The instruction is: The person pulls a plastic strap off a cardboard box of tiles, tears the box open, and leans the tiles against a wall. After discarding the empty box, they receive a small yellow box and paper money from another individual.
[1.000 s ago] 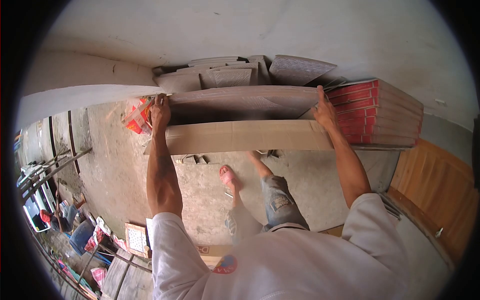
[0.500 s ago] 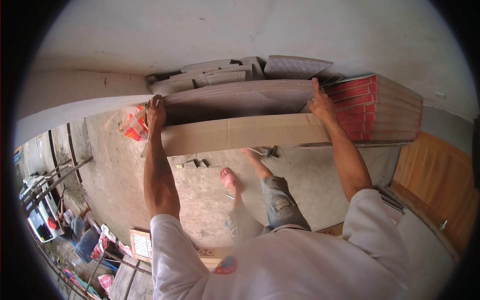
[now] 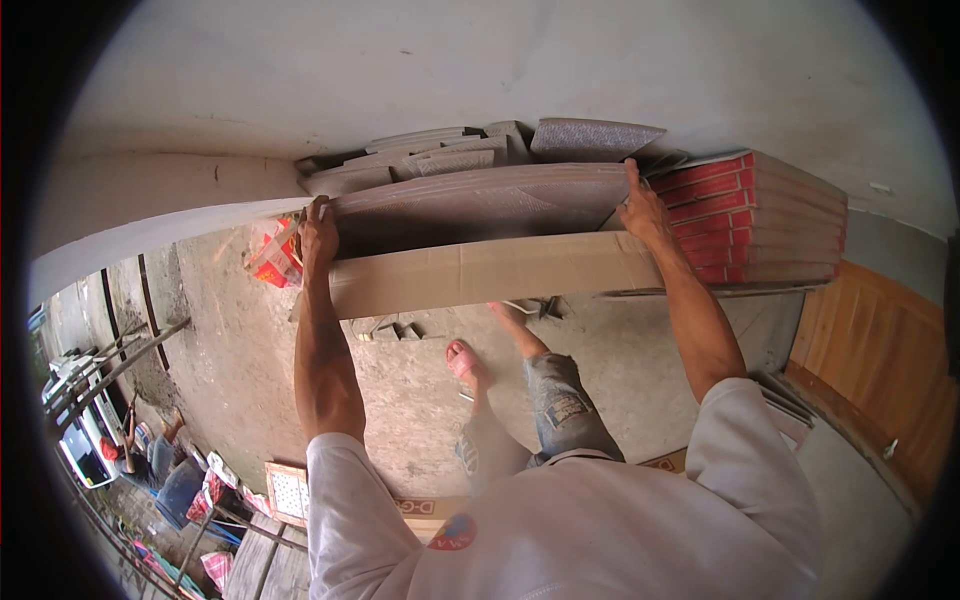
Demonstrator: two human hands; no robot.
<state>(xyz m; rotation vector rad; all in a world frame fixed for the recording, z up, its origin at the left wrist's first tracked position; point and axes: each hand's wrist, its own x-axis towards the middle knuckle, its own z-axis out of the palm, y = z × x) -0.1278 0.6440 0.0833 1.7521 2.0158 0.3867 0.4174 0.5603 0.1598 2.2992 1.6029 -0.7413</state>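
Long grey tiles [image 3: 480, 200] stand on edge, one behind another, leaning toward the wall. At their left upper corner, my left hand [image 3: 319, 235] has its fingers curled over the edge. My right hand [image 3: 643, 208] grips the right upper corner, its index finger reaching along the edge. Both hands are closed on the front tile; how many tiles they hold is hidden. A strip of brown cardboard [image 3: 495, 272] runs across the front of the tiles, below my hands and between my forearms.
Cut tile pieces [image 3: 450, 155] lean against the wall behind. Red-marked boxes [image 3: 705, 215] are stacked at right, near a wooden door [image 3: 860, 350]. A red-and-white bag [image 3: 275, 255] lies left. Metal brackets [image 3: 400, 330] lie near my feet. Another person [image 3: 140, 455] is outside at far left.
The view has shifted slightly. My left hand has moved a little right and down in the picture; my right hand keeps its place at the tile's corner.
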